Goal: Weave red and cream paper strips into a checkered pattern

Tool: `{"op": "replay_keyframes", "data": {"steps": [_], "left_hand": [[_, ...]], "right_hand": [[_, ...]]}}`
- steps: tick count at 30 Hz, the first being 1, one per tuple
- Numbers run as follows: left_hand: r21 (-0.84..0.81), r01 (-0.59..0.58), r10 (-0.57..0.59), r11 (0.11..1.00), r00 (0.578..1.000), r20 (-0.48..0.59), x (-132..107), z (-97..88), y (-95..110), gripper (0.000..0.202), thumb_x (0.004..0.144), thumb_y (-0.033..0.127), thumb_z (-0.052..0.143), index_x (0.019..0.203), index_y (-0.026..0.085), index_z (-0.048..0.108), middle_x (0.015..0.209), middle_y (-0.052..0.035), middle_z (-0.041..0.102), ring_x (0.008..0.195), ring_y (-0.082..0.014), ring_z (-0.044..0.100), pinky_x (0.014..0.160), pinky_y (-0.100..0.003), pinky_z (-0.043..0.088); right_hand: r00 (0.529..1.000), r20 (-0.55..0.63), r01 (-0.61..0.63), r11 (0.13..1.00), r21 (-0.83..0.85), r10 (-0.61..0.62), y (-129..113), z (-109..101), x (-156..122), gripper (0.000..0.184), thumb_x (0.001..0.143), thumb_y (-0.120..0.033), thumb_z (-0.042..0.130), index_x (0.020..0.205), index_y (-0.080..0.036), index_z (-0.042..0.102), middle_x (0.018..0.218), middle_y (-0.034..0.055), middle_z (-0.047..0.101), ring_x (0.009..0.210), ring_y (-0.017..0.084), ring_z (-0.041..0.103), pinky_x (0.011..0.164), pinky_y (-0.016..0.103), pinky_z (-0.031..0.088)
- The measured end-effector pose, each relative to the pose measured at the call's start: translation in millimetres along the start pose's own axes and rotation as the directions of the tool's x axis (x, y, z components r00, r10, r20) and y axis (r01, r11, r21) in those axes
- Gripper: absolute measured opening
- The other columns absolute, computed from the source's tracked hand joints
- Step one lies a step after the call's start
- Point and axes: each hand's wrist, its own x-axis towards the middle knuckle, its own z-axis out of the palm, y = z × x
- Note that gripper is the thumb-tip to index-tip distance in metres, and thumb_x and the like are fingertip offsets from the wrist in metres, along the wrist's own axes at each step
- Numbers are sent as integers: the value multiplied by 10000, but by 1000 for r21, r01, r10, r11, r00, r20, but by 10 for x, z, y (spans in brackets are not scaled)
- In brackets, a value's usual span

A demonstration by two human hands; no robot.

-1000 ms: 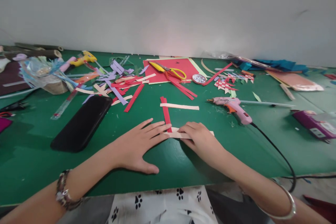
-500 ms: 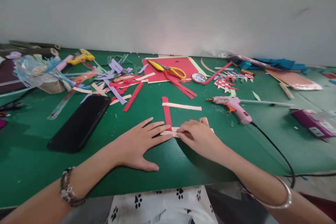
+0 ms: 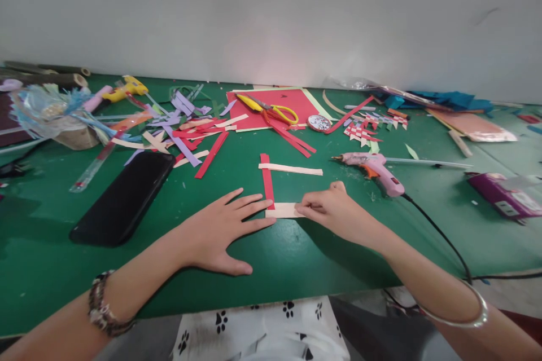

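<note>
My left hand (image 3: 218, 231) lies flat on the table with its fingers spread, fingertips touching the lower end of a red paper strip (image 3: 267, 180) and the left end of a cream paper strip (image 3: 284, 210). Thumb and fingers of my right hand (image 3: 332, 211) are pinched on that cream strip, whose far end is hidden under the hand. The red strip runs away from me, and a second cream strip (image 3: 294, 169) crosses near its top. Where the lower strips meet, the red one overlaps the cream.
A pink glue gun (image 3: 376, 166) with a cord lies right, a black phone (image 3: 122, 200) left. Yellow-handled scissors (image 3: 269, 107) rest on red paper (image 3: 237, 102) behind. Loose strips (image 3: 212, 155) and woven red-white pieces (image 3: 359, 132) are scattered around. A purple box (image 3: 499, 194) sits far right.
My right hand has moved slightly right with the lower cream strip. Two separated cream edges by the red strip now sit together as one band. My left hand stays spread.
</note>
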Motion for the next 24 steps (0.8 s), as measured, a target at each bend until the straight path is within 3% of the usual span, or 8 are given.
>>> {"op": "replay_keyframes", "data": {"steps": [20, 24], "left_hand": [[-19, -3, 4, 1000, 998, 55, 2, -16, -15, 783, 734, 625, 462, 1379, 263, 208, 1444, -49, 217, 1292, -273, 249, 1059, -495, 108], [-10, 9, -9, 1000, 998, 57, 1, -13, -16, 787, 725, 619, 482, 1379, 274, 211, 1447, -58, 208, 1292, -275, 250, 1062, -479, 124]], "right_hand": [[999, -46, -19, 998, -62, 16, 54, 30, 27, 193, 828, -288, 508, 687, -184, 588, 581, -37, 641, 527, 96, 502, 749, 340, 192], [986, -165, -27, 992, -127, 6, 50, 49, 5, 148, 797, -274, 550, 683, -183, 577, 677, -19, 652, 627, 131, 549, 751, 349, 208]]}}
